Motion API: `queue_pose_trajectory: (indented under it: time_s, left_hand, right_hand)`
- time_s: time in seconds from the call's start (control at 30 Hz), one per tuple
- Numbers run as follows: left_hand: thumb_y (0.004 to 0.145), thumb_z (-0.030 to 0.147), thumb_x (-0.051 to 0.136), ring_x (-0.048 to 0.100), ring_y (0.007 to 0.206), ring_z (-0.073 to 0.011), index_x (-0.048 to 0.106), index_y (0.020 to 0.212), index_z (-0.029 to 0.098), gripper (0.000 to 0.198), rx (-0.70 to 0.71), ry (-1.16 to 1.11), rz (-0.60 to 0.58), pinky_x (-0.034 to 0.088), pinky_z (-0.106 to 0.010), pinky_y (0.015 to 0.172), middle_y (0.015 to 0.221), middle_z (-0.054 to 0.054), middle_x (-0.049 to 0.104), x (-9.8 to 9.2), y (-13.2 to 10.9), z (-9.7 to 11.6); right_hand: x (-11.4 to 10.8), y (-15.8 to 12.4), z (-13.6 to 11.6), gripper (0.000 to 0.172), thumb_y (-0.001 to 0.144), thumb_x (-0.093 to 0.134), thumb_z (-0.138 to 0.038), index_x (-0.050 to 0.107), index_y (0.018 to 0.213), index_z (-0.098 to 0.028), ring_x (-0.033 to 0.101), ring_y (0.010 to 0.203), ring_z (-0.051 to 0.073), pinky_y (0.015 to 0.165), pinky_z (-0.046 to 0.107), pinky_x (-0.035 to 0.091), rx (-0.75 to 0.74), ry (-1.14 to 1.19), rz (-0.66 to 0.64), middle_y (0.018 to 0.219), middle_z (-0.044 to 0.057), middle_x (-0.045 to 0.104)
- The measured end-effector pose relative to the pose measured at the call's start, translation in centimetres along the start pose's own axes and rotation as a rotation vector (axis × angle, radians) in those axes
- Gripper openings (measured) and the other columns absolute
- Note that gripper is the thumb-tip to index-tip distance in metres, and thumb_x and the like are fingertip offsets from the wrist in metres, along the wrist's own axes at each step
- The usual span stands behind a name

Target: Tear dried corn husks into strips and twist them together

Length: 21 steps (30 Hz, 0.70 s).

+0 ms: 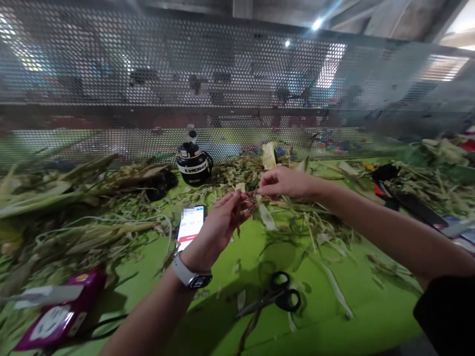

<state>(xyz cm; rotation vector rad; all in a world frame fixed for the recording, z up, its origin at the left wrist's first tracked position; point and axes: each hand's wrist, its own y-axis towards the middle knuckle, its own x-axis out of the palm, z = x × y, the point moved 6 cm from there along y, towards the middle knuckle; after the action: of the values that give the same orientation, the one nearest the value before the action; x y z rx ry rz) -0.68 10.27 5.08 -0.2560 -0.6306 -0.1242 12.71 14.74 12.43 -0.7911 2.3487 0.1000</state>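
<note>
My left hand (222,220), with a watch on its wrist, is closed around a thin brownish strip of dried husk (238,225) that hangs below its fingers. Close beside its fingertips, my right hand (278,182) is pinched shut at what looks like the strip's other end; the exact grip is blurred. A pale piece of husk (267,217) lies on the green tabletop (252,257) just beneath the hands. Nearer to me are black-handled scissors (274,294), their blades pointing left.
Behind my left hand lies a lit phone (191,225). A black jug (193,165) stands before the perforated metal screen (156,64). Husk heaps (55,188) cover the left side and the back. A purple device (63,311) with a cable sits at front left.
</note>
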Motion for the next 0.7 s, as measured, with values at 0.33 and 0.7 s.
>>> queue_pose_trajectory:
  time_s: [0.33,0.7]
  left_hand:
    - [0.08,0.017,0.06,0.064,0.068,-0.0134,0.063,0.067,0.015,0.013,-0.039,-0.041,0.061,0.051,-0.025,0.067,0.07,-0.003,0.067,-0.1,0.3,-0.5]
    - [0.087,0.01,0.048,0.062,0.061,-0.0102,0.062,0.068,0.011,0.023,-0.089,-0.183,-0.009,0.055,-0.024,0.066,0.064,-0.003,0.063,-0.2,0.9,-0.7]
  right_hand:
    - [2.7,0.4,2.8,0.029,0.07,0.064,-0.042,0.055,0.063,-0.016,0.035,0.046,0.007,0.047,0.022,0.026,0.023,0.17,0.262,0.05,-0.007,0.044]
    - [3.3,-2.2,2.4,0.026,0.077,0.06,-0.039,0.056,0.064,-0.016,0.038,0.049,0.008,0.046,0.023,0.029,-0.103,0.185,0.438,0.055,-0.004,0.046]
